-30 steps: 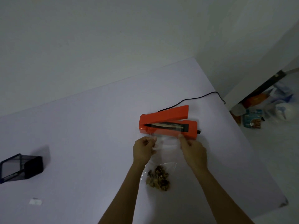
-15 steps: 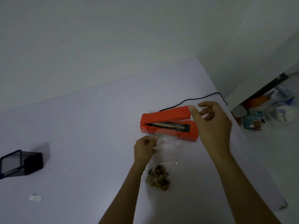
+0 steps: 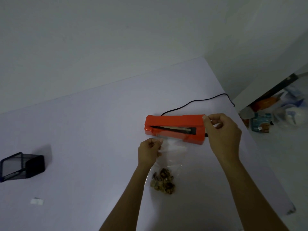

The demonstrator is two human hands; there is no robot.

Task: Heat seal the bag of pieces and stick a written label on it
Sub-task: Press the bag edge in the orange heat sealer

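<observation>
Right hand (image 3: 222, 132), having left the bag (image 3: 168, 152), is now pinching the sealer arm (image 3: 175, 120) and lowering it; left hand (image 3: 149, 151) is still pinching the bag mouth

The left hand (image 3: 149, 151) was curled, thumb and fingers pinched together. The right hand (image 3: 222, 132) reached farther, thumb extended leftward, fingers loosely bent. Both forearms stretched forward.

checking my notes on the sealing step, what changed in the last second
The right hand let go of the clear bag, rose to the free end of the orange heat sealer's arm and pushed it lower. The left hand still pinches the bag's mouth at the sealer; the pieces stayed put.
</observation>
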